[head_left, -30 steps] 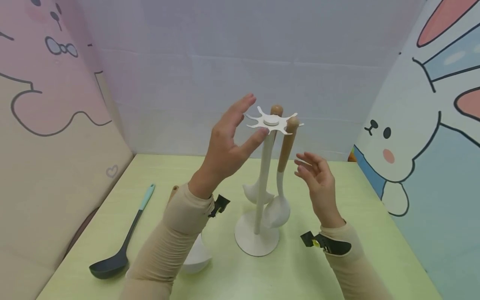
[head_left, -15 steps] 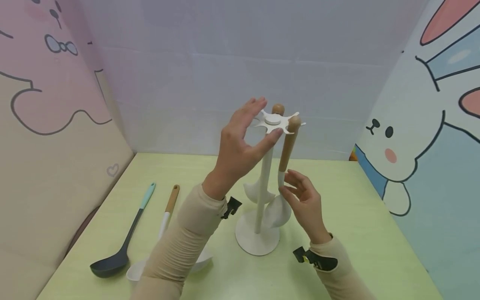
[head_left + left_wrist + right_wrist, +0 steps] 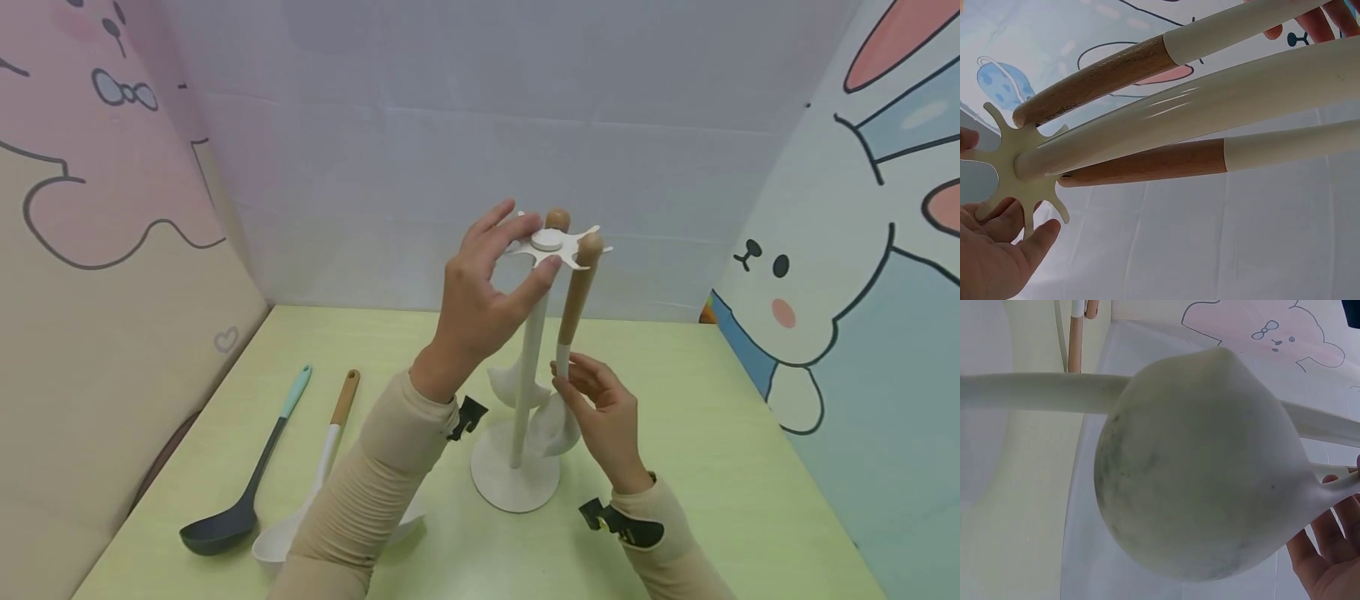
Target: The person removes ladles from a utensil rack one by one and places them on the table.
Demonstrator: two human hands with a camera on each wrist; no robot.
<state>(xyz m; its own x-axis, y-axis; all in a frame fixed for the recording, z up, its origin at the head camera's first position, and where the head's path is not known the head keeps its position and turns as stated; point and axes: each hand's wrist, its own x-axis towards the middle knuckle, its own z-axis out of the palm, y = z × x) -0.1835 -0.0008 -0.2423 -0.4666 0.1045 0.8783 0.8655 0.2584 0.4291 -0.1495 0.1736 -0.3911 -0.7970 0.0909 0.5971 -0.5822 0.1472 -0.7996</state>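
A white utensil stand (image 3: 528, 358) with a star-shaped hook top and a round base rises from the table. My left hand (image 3: 483, 300) holds the hook top, thumb in front and fingers at the far side; the left wrist view shows these fingers (image 3: 1040, 245) among the prongs. On the stand's right hangs a white ladle (image 3: 576, 304) with a wooden handle. My right hand (image 3: 603, 417) pinches its white neck between thumb and fingers. Its rounded bowl (image 3: 1197, 469) fills the right wrist view. Behind the post hangs a second white, wooden-handled utensil (image 3: 506, 385), partly hidden.
Left on the pale green table (image 3: 675, 467) lies a black ladle (image 3: 225, 525) with a mint handle tip. Beside it is a white, wooden-handled utensil (image 3: 330, 446), partly under the left sleeve. Another white piece (image 3: 408, 521) shows past that sleeve. Cartoon-printed walls stand at both sides.
My right hand has come in from the right and taken hold of the ladle's neck. My left hand has moved slightly right, its fingers closing in on the hook top.
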